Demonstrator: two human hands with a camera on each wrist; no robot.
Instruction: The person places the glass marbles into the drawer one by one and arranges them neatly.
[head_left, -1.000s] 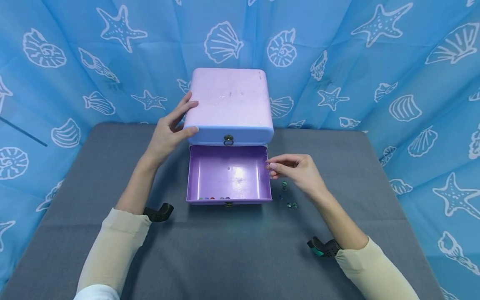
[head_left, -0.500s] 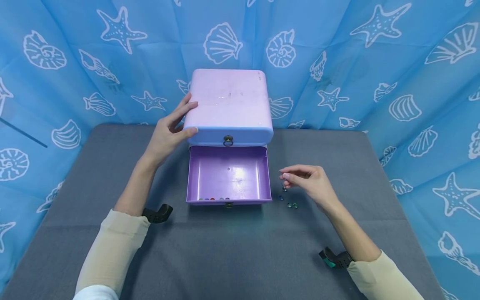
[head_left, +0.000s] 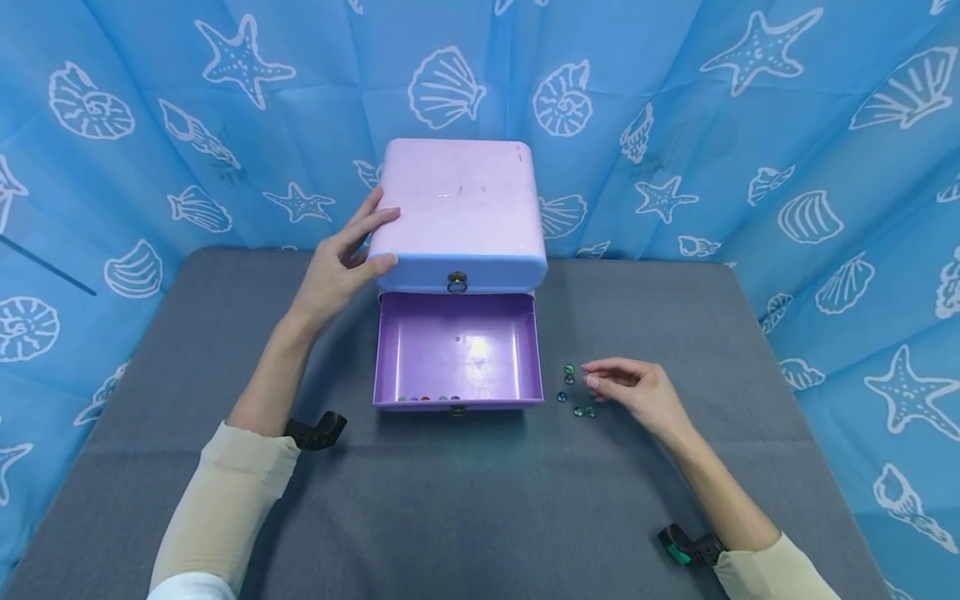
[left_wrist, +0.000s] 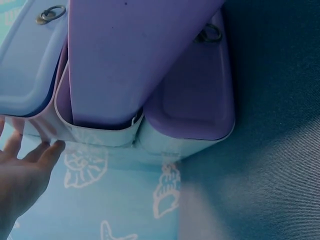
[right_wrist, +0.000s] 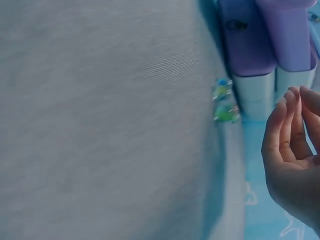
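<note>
A grey cloth-covered table (head_left: 450, 500) filled the lower half of the head view, its surface plain and faintly woven. Behind and to both sides hung a bright blue curtain (head_left: 675, 108) printed with white starfish, scallop shells and spiral shells, folded in at the corners so that it walled the table on three sides. Seen from the left wrist, the same blue curtain (left_wrist: 115, 200) with its white shells met the dark table (left_wrist: 270, 175).
</note>
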